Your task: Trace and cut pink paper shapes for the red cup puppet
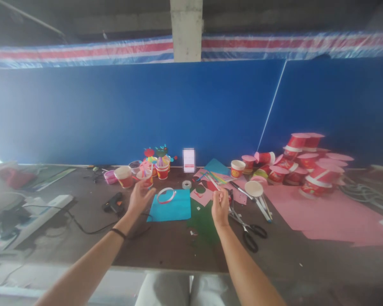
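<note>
Okay, our right hand (221,207) has its fingers curled in, pinching what looks like a narrow pale strip (212,181) with a reddish edge; it pokes up and left over the paper scraps, past the middle of the bench (166,255). Our left hand (140,196) is spread, thumb apart from fingers, holding nothing we can see, just in front of a decorated cup (144,174); can't tell whether the fingertips touch it. Strip reads as paper or thin card: next to no weight, springy along its length, easy to crease. We'd take it lightly near one end or by the edges and not squeeze mid-span. Same goes for the white-and-red loop (161,202) standing on the blue sheet (175,211): thin band, curved round, likely to flatten if we press from the top, so hold it by the sides. Blue sheet looks matte and flat, slightly uneven at the edges. Cups look like thin-walled paper, tapered, so we'd expect them to dent; best held low, round the body. Stacked red cups (321,178) carry flat pink discs wider than their bodies, so we'd keep off those overhangs. Scissors (245,226) are the rigid, heavier item: bright metal blades, smooth black loops, beside our right forearm.
</note>
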Available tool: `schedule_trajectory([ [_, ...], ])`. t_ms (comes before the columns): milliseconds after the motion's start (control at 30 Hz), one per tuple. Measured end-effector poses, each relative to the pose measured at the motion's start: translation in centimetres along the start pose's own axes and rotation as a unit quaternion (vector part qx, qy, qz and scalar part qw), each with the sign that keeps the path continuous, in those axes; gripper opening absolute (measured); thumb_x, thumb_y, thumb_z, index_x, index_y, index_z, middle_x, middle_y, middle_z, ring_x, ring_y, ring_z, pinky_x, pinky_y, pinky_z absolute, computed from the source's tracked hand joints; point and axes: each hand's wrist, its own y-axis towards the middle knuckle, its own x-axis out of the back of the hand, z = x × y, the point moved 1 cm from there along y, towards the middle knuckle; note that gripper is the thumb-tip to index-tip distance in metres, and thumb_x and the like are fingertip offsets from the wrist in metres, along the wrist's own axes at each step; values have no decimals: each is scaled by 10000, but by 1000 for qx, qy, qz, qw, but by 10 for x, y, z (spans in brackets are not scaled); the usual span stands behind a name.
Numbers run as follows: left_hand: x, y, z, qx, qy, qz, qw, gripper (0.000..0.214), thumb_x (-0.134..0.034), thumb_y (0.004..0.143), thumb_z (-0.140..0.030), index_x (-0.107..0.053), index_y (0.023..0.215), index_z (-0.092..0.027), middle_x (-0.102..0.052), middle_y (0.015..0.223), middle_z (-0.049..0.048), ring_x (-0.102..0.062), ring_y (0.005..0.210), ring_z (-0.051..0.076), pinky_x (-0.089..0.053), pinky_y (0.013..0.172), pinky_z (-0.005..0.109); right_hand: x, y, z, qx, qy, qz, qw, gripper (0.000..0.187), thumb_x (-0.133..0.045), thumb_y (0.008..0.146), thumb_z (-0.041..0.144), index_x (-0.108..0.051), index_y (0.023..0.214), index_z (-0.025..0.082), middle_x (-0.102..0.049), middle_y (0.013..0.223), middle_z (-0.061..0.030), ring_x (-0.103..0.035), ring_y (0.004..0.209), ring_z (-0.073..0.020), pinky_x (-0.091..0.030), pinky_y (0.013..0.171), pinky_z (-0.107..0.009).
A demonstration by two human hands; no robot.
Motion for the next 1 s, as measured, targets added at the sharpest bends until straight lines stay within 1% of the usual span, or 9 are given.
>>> schedule_trajectory([
  [33,-4,-6,-3,-7,-7,62,998,570,-691,569,-432,-538,1069,-207,-628,918,26,-597,800,168,-466,703,268,0,1,-1,-1,4,-1,1000,353,-419,842,394,-483,1080,140,-490,703,6,-473,611,-146,-402,626,-291],
  [100,-11,-14,-5,23,-23,163,986,530,-739,495,-396,-600,972,-213,-644,811,0,-594,716,158,-448,647,246,0,1,-3,-2,7,1,1000,349,-403,850,384,-469,1090,138,-495,706,4,-487,611,-144,-410,622,-286],
  [167,-17,-14,-2,85,-41,202,975,377,-723,509,-403,-636,808,-190,-621,642,-15,-567,593,142,-417,560,232,1,2,-5,-4,8,3,1000,342,-394,856,373,-462,1094,137,-507,709,0,-499,614,-144,-418,624,-284],
  [233,-22,-9,2,132,-65,205,968,288,-674,567,-429,-620,665,-164,-570,514,-16,-528,497,129,-384,491,229,1,2,-7,-6,7,4,1000,342,-397,854,369,-460,1095,135,-515,715,-6,-507,613,-144,-423,621,-283],
  [300,-27,-3,6,167,-99,210,958,297,-630,612,-440,-599,613,-144,-553,480,-6,-506,452,117,-372,462,228,2,3,-8,-7,6,7,1000,349,-405,849,370,-459,1097,130,-522,726,-13,-518,618,-145,-428,614,-280],
  [433,-34,-2,5,231,-179,235,927,318,-640,619,-422,-619,676,-110,-602,562,36,-516,456,100,-395,467,224,3,4,-10,-12,4,19,1000,346,-412,841,370,-475,1076,123,-539,719,-23,-534,615,-149,-432,590,-273],
  [667,-38,-27,-20,276,-264,276,882,323,-676,640,-377,-656,804,-99,-627,650,65,-489,438,72,-388,431,200,2,0,-6,-11,-1,46,999,352,-452,809,406,-550,997,125,-590,689,-41,-550,597,-162,-428,575,-280],
  [833,-36,-28,-24,272,-249,275,888,266,-622,717,-320,-653,838,-85,-629,670,84,-508,486,87,-415,475,213,3,1,-5,-10,-1,40,999,352,-458,800,421,-566,963,128,-609,689,-56,-563,609,-175,-424,566,-283],
  [1000,-6,-12,-1,261,-144,219,929,247,-556,764,-297,-606,811,-59,-600,608,51,-503,506,104,-387,482,222,7,7,-8,-11,-4,23,1000,357,-406,821,411,-535,996,127,-595,647,-34,-543,548,-154,-411,538,-270],
])
